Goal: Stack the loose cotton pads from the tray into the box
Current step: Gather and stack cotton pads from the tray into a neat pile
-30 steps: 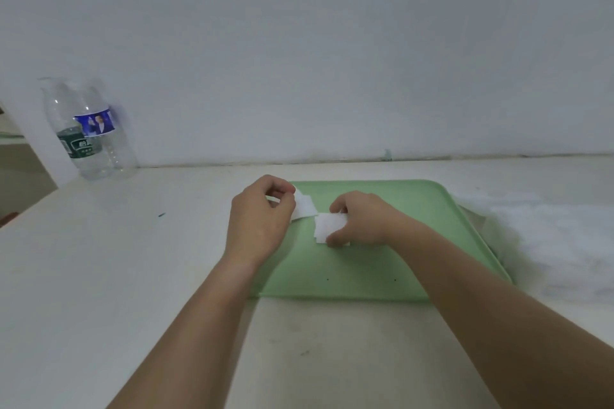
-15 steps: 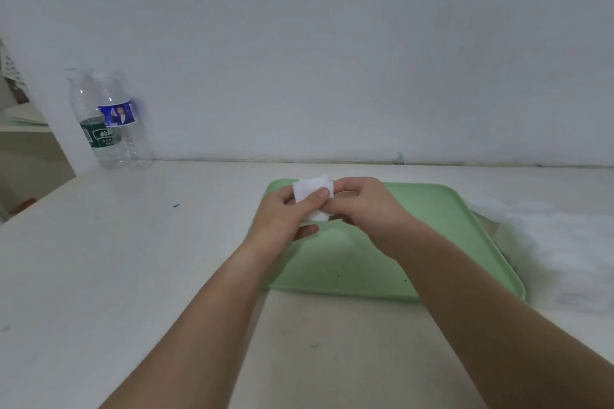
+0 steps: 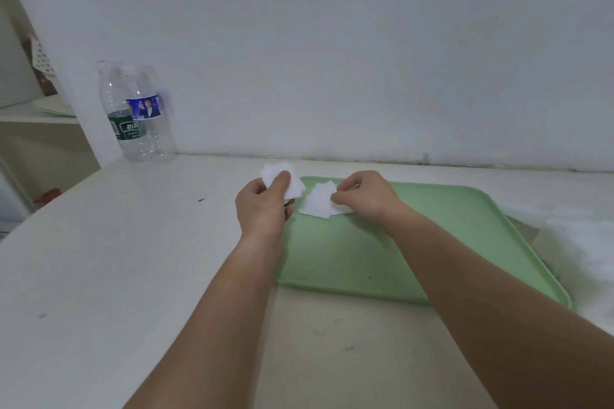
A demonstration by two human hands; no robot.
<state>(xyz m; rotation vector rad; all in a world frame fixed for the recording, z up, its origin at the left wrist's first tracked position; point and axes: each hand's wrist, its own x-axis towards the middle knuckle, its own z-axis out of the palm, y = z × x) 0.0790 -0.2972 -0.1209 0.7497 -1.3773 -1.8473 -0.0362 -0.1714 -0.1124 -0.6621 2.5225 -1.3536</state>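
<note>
A green tray [image 3: 415, 242] lies on the white table. My left hand [image 3: 264, 206] holds a small bunch of white cotton pads [image 3: 292, 181] between thumb and fingers, just above the tray's far left corner. A loose pile of white cotton pads [image 3: 317, 201] lies on the tray beside it. My right hand [image 3: 365, 196] has its curled fingers on the right edge of that pile, pinching at the pads. No box can be made out; a blurred white mass [image 3: 584, 239] lies right of the tray.
Two clear plastic bottles [image 3: 136, 116] stand at the back left against the wall. A shelf with a plate [image 3: 50, 108] is at the far left. The table's bare top [image 3: 116, 259] stretches left of and in front of the tray.
Half a second ago both hands met around one bunch of pads. Now they are apart: the left keeps its bunch, the right has dropped onto the pile on the tray.
</note>
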